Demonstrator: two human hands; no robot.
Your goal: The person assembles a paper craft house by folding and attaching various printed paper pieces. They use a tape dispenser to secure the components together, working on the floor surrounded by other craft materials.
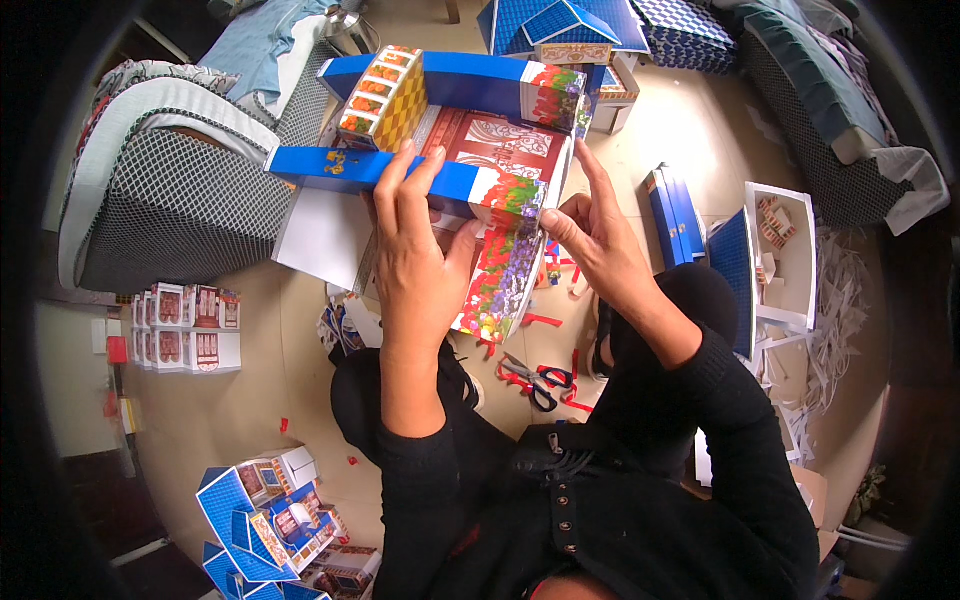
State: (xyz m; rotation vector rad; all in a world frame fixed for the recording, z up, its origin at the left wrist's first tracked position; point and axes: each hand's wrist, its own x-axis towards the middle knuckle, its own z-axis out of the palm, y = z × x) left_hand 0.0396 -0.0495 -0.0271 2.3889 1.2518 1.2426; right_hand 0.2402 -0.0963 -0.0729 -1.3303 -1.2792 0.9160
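Before me is a partly folded printed-card model house [512, 146] with a brown door print inside. Blue strips with flower-printed ends form its near wall [442, 180] and far wall [472, 79]. Between these, toward the left, stands a block with a yellow checkered side [403, 109]. My left hand [412, 255] grips the near blue wall, fingers over its top and thumb on the side facing me. On the right, my right hand [611, 240] holds the flower-printed edge, its thumb against the near corner and its index finger stretched along the edge.
Scissors [536, 379] lie on the floor among red scraps between my legs. Blue-roofed card houses stand at the lower left [251, 517] and top [562, 26]. Printed card pieces [187, 326] are stacked at left. White paper strips [836, 322] heap beside a white tray [799, 259].
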